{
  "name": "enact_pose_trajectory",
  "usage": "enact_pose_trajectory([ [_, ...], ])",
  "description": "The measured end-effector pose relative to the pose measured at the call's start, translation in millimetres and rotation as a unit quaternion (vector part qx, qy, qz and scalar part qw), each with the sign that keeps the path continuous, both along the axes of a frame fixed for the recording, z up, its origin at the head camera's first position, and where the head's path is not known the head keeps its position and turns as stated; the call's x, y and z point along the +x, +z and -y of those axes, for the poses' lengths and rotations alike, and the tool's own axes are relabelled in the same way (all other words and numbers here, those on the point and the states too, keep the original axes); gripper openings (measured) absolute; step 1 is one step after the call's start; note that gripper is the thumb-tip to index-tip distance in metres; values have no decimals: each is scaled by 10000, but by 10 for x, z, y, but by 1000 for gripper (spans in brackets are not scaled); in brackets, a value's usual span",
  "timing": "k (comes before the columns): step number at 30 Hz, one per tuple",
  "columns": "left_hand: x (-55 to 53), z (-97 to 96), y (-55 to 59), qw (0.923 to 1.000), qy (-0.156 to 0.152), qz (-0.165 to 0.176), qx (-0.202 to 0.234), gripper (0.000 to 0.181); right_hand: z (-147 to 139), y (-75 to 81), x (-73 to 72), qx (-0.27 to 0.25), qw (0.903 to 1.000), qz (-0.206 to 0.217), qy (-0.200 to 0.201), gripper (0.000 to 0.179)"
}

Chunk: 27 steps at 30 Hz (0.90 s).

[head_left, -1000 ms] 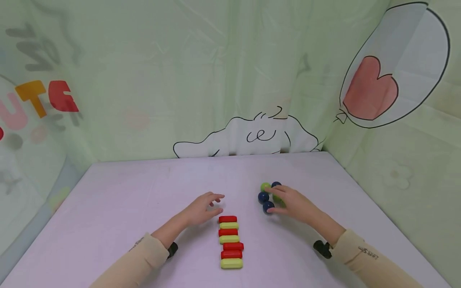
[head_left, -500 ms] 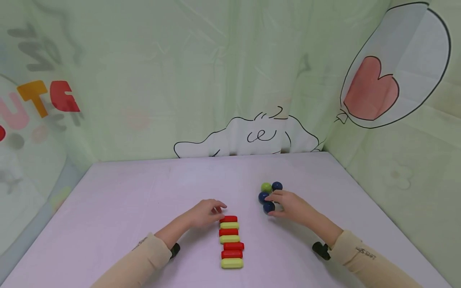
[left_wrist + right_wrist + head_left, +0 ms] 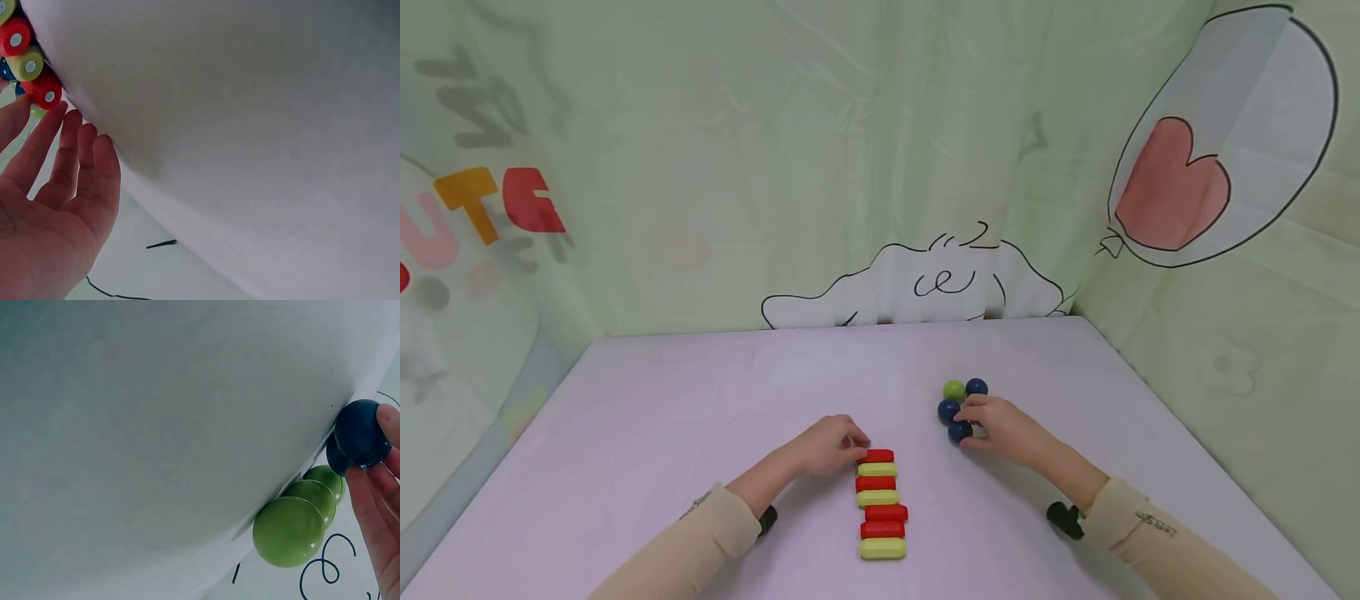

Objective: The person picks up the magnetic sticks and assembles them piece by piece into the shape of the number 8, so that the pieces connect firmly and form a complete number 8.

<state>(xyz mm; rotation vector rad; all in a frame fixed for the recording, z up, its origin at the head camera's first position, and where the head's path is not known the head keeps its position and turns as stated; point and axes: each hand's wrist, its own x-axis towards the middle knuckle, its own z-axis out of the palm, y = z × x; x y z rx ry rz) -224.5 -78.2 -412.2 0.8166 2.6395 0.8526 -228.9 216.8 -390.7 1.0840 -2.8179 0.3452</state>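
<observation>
My left hand [image 3: 829, 444] is at the far end of a column of red and yellow-green rods. Its thumb and index fingertip are at the left end of the farthest red rod [image 3: 877, 456], which shows a silver dot on its end face in the left wrist view. My right hand [image 3: 1011, 429] pinches the nearest dark blue ball [image 3: 361, 432] between thumb and fingers. Another blue ball [image 3: 949, 411] and a green ball [image 3: 953, 391] sit just beyond. In the right wrist view, several green balls [image 3: 289, 531] line up beside the fingers; my hand hides some of them in the head view.
The rods, ending at a yellow-green rod [image 3: 883, 548], run toward the front of the pale table [image 3: 700, 417]. One more blue ball [image 3: 977, 387] lies at the back of the cluster. Printed green curtains [image 3: 820, 167] enclose the table's back and sides.
My left hand has come down and right onto the farthest red rod, its fingers drawing together. My right hand's fingers have drawn in from over the cluster to the nearest blue ball.
</observation>
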Motion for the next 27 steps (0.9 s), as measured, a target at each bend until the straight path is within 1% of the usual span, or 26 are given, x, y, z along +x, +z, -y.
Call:
enact_pose_trajectory([
  [3,13,-7,20,9999,-7,-94,-75,19,22,9,0,-51,9998,159,-132,26],
  [9,46,-19,60,9996,-28,-180,-202,17,87,35,0,-355,9951,790,-469,24],
  [12,48,-20,59,9992,-69,-282,-268,17,115,42,4,-362,9930,942,-610,23],
  [16,44,-22,53,9987,-90,-370,-330,16,140,41,11,-325,9926,935,-702,23],
  [22,37,-14,71,9995,53,-255,-160,15,162,12,-3,-345,9948,819,-502,23],
  [27,8,3,71,9992,102,-375,-133,14,222,-2,4,-343,9954,767,-457,24],
])
